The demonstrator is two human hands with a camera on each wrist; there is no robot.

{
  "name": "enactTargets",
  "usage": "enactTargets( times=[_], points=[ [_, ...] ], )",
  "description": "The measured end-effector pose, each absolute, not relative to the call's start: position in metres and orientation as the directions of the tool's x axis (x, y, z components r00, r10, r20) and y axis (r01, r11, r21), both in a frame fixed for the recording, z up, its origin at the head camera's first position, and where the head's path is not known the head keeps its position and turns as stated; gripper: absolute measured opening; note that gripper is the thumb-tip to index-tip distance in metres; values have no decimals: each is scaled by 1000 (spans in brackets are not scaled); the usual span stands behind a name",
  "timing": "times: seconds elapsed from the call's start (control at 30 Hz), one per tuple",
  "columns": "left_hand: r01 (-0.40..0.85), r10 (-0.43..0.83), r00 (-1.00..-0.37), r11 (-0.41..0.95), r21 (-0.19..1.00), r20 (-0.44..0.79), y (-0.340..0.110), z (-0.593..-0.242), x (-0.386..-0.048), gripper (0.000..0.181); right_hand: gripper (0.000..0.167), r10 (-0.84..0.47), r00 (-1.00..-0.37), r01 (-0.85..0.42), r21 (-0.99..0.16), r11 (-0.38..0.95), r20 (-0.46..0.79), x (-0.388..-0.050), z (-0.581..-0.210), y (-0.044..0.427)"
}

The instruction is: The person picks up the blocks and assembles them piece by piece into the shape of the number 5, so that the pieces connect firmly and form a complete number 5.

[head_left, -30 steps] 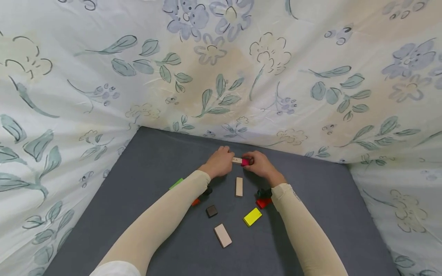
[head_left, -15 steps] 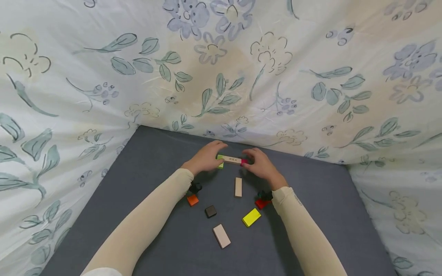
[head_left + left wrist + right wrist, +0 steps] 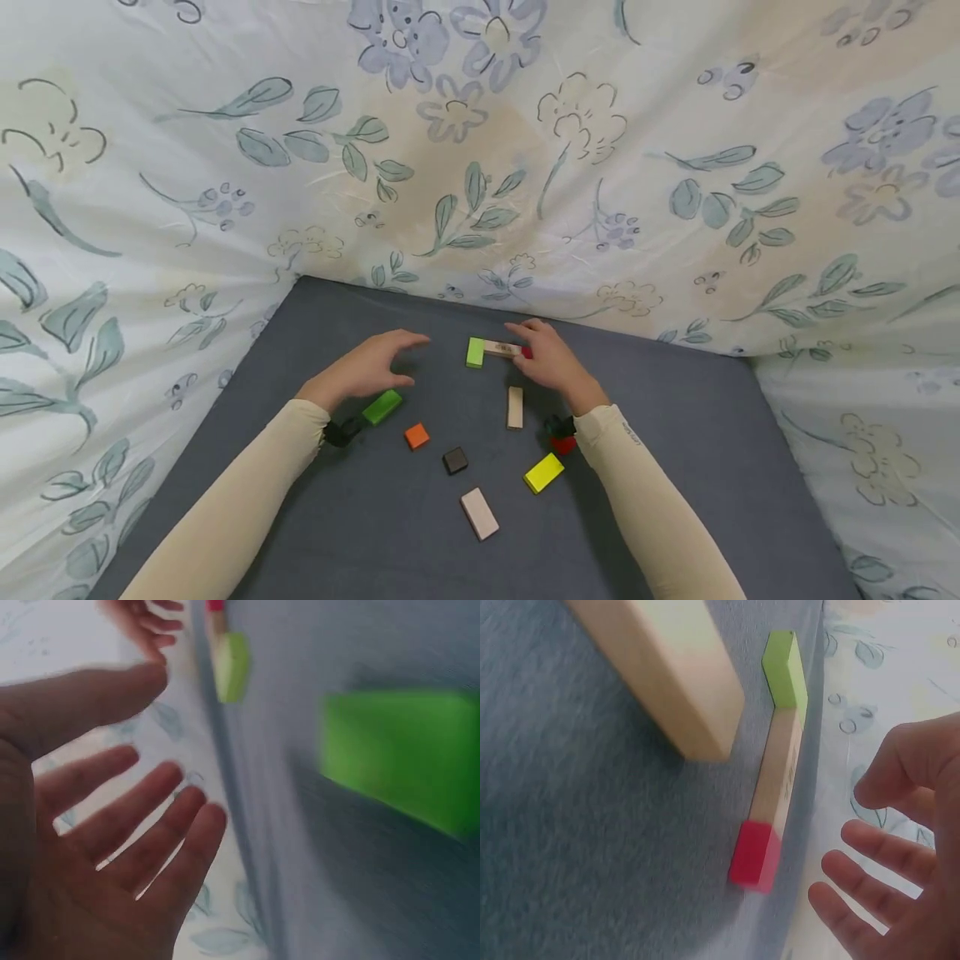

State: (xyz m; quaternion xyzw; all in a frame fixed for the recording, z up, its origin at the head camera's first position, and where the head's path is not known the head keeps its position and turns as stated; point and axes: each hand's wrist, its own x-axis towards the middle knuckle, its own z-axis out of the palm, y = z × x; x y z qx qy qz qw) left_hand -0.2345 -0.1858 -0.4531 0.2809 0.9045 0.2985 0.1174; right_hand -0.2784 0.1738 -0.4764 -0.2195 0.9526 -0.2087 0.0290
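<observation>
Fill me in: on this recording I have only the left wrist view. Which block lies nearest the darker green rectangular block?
Observer: The small orange square block, visible in the head view.
Operator: Does the right hand hold anything?
Observer: No, the right wrist view shows it open, with no block in its grasp.
Operator: Is there printing on the pale wooden bar between the lime-green rectangular block and the pinkish-red block?
Observer: Yes, dark printing on one long face, too small to read.

Printed wooden block (image 3: 499,348): lying flat | lime block (image 3: 475,352): touching its left end | red block (image 3: 755,856): touching its right end | green block (image 3: 382,407): apart, left
</observation>
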Motion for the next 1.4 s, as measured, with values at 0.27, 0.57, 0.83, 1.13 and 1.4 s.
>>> enactTargets(
  times=[0.27,0.57,0.83,1.13,1.4],
  points=[
    [458,637,-764,649,608,-104,-219,-477,-197,71,61,-482,-876,-454,-392,800,32,-278,-482,160],
    [476,630,-772,662,580,-85,-218,-487,-184,71,55,-517,-856,-488,-331,807,3,-280,-484,157],
    [485,625,-777,670,562,-73,-212,-492,-185,69,52,-517,-855,-486,-280,828,-45,-277,-486,156],
    [469,597,-801,669,576,-42,-214,-494,-185,67,50,-501,-864,-479,-220,850,-56,-280,-488,152],
    [479,594,-804,669,568,-22,-210,-495,-188,60,52,-495,-866,-473,-199,858,-76,-280,-489,149]
  ],
)
